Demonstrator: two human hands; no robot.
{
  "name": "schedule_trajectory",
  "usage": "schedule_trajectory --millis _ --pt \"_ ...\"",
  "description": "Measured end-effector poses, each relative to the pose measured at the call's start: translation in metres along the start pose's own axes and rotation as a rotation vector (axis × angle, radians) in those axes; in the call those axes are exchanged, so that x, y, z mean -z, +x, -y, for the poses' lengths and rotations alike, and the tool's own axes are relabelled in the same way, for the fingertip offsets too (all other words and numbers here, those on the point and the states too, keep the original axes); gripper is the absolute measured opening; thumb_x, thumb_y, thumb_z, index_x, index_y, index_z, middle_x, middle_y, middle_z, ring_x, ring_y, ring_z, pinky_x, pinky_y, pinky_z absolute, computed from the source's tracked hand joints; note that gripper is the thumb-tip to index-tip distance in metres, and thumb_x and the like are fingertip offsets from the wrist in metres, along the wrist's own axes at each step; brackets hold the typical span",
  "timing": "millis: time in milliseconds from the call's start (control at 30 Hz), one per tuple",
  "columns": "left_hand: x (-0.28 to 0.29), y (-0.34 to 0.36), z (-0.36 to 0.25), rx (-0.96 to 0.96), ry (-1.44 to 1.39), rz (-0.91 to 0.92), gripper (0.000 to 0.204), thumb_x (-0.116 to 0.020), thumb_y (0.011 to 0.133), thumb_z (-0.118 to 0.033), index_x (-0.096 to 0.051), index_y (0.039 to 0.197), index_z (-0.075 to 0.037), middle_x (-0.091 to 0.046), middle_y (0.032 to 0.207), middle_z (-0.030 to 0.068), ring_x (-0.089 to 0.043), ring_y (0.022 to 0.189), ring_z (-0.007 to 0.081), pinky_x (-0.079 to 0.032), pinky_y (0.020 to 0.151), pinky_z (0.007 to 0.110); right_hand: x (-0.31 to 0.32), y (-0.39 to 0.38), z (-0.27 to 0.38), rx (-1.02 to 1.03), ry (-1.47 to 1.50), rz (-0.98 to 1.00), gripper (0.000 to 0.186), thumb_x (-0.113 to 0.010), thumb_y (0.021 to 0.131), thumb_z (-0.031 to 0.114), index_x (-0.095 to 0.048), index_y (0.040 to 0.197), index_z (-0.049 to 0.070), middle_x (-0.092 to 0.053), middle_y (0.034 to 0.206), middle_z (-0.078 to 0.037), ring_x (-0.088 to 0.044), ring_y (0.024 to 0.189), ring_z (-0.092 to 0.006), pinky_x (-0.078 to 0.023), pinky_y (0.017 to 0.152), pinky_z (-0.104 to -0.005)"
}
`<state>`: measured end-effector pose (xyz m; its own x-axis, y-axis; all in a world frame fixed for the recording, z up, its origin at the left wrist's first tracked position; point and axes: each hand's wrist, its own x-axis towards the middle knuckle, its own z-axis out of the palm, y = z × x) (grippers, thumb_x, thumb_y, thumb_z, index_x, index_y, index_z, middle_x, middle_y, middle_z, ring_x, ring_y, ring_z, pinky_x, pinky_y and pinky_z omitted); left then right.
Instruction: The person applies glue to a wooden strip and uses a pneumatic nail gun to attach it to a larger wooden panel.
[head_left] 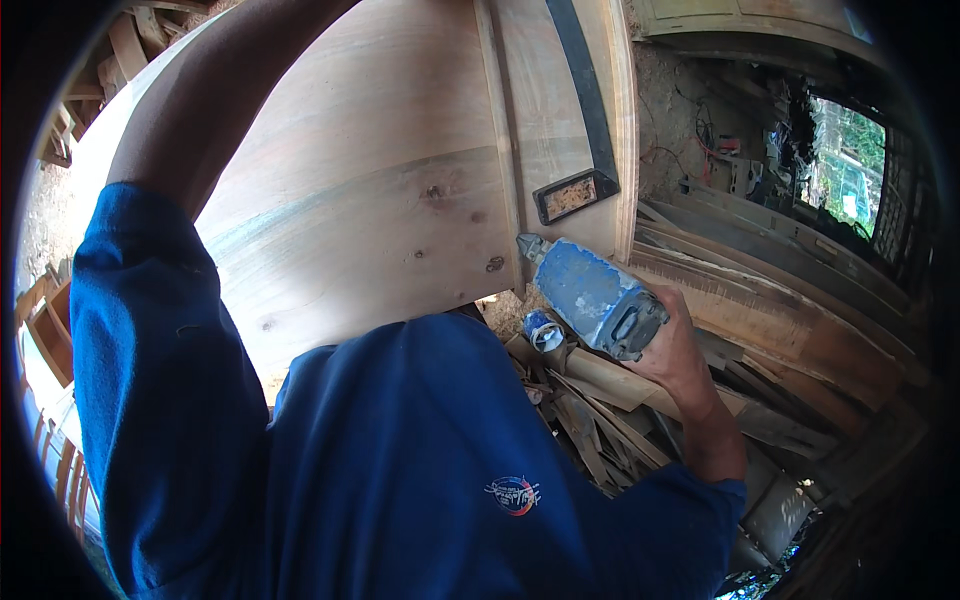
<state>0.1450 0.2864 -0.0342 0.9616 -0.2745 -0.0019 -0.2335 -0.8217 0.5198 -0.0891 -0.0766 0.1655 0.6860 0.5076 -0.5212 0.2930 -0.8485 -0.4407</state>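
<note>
My right hand point(678, 345) is wrapped around a worn blue nail gun point(583, 290) with a grey end cap. Its narrow metal nose points up and left, close to the wooden strip point(503, 130) along the pale wood panel point(360, 190); whether they touch I cannot tell. Across the panel's left side stretches my left arm, and the left hand lies beyond the top edge of the picture. On the panel's right part rests a black square-like tool point(580, 85), with a long flat blade and a framed brown end.
Below the nail gun is a small blue and white round thing point(543, 331). Scrap wood point(590, 430) is heaped beside my body, and long boards point(770, 310) are stacked to the right. Further back are a window opening point(848, 160) and thin cables. Wooden pieces point(52, 330) stand at the far left.
</note>
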Motion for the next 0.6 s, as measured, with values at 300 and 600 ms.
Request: schedule_trajectory --millis 300,600 --pt "0.006 -0.005 -0.002 0.021 -0.058 0.012 0.045 -0.071 0.083 -0.046 -0.072 0.088 -0.002 -0.069 0.081 0.0218 -0.066 0.073 0.0334 -0.049 0.066 0.047 -0.002 0.0 -0.004 0.109 0.006 -0.074 0.046 -0.082 0.069 0.021 -0.066 0.106 0.0 -0.072 0.084 -0.014 -0.072 0.08 -0.0303 -0.055 0.075 -0.0402" --pt "-0.017 -0.012 0.001 -0.1 -0.141 -0.392 0.05 -0.074 0.08 -0.048 -0.069 0.09 0.001 -0.067 0.079 0.024 -0.067 0.077 0.0378 -0.051 0.067 0.048 0.014 0.008 0.002 0.03 -0.03 -0.017 0.044 -0.083 0.07 0.024 -0.066 0.105 0.001 -0.073 0.091 -0.015 -0.071 0.082 -0.0325 -0.055 0.079 -0.0408"
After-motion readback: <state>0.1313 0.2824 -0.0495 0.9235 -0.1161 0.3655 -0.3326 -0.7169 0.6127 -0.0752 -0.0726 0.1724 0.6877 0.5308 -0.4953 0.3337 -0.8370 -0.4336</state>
